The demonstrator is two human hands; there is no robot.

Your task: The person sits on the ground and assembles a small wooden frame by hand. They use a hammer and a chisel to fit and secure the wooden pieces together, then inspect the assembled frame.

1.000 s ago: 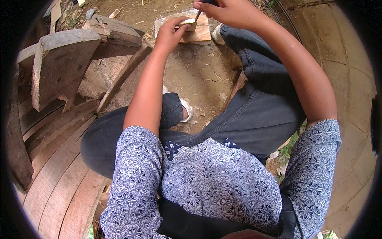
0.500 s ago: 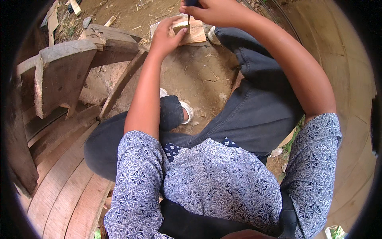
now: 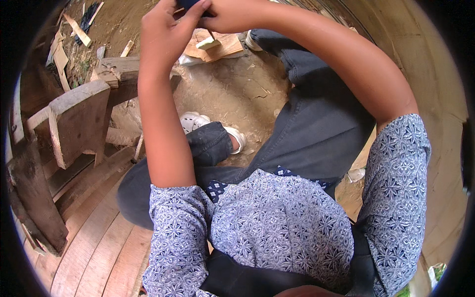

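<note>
At the top edge, a dark blue tool (image 3: pixel 187 3) is gripped by both hands, mostly cut off by the frame. Its thin dark shaft (image 3: pixel 212 35) slants down to a small pale wood block (image 3: pixel 208 43). That block rests on a flat, light-grained wooden board (image 3: pixel 228 45) on the ground. My left hand (image 3: pixel 166 32) is closed at the tool, its thumb pressed against the dark body. My right hand (image 3: pixel 227 14) closes on it from the right; its fingers are partly hidden. No hand touches the block.
Curved wooden pieces (image 3: pixel 79 119) stand at the left above wooden slats (image 3: pixel 94 237). Wood offcuts (image 3: pixel 77 30) and shavings lie on the dirt at the far left. My white shoe (image 3: pixel 194 122) is on the ground between my legs. A large wooden surface (image 3: pixel 435 99) curves along the right.
My left hand has left the small block and moved up and left to the tool. My right hand has shifted left with the tool, whose shaft now leans.
</note>
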